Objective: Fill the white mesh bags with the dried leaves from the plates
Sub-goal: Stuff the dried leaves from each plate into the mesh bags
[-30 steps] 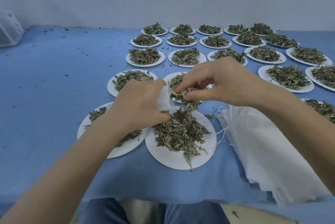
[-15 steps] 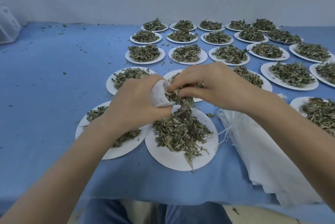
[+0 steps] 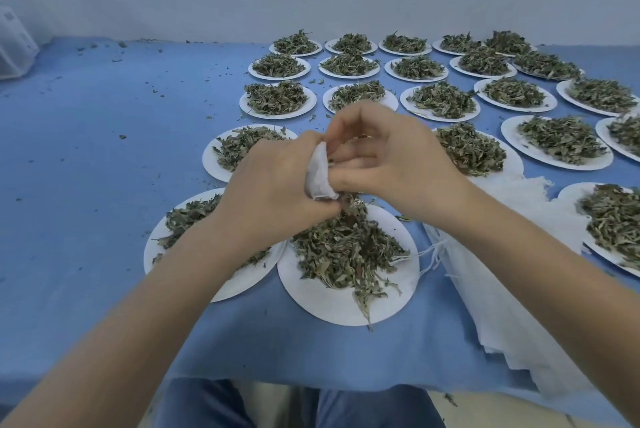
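- The left hand (image 3: 273,185) holds a small white mesh bag (image 3: 319,174) with its fingers curled round it, right above the nearest round white paper plate (image 3: 346,303). I think it is held there so leaves that drop land back on the plate.
- The right hand (image 3: 391,164) has bent fingers at the bag's mouth. It seems to push crumbly green dried leaves (image 3: 346,251) in, but the pinch is hidden.
- The bag's mouth faces right, toward the right hand. Its long side runs mostly up and down, tipped a little.
- A flat stack of spare white mesh bags (image 3: 502,306) lies just right of the plate, easy to reach.
- Many more plates of leaves (image 3: 561,140) wait on the blue tablecloth (image 3: 104,150), so most of the job looks left to do.
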The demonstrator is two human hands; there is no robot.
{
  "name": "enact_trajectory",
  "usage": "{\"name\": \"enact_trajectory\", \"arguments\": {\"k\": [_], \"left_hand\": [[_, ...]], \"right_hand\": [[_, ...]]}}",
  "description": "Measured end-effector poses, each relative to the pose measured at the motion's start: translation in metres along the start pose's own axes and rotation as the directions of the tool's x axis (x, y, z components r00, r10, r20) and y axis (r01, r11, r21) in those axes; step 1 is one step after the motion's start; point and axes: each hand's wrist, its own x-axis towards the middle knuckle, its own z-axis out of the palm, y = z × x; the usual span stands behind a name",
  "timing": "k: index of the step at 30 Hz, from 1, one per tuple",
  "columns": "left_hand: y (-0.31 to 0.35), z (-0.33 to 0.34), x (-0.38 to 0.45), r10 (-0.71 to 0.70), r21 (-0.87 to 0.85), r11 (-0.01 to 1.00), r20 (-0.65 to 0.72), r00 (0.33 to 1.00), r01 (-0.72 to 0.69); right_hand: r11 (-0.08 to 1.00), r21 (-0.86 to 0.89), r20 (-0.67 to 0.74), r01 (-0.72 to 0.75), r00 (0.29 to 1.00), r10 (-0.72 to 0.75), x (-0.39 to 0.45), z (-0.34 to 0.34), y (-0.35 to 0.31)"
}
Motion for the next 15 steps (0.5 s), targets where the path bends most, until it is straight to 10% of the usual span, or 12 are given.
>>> {"name": "enact_trajectory", "arguments": {"k": [9, 15], "left_hand": [[-0.006, 0.003, 0.001, -0.099, -0.078, 0.992, -0.006, 0.995, 0.098], [-0.002, 0.003, 0.000, -0.043, -0.068, 0.997, 0.031, 0.999, 0.045]], "right_hand": [[0.997, -0.073, 0.241, 0.011, 0.970, 0.007, -0.008, -0.015, 0.005], [0.992, -0.093, 0.091, 0.087, 0.993, -0.078, -0.009, -0.013, 0.009]]}}
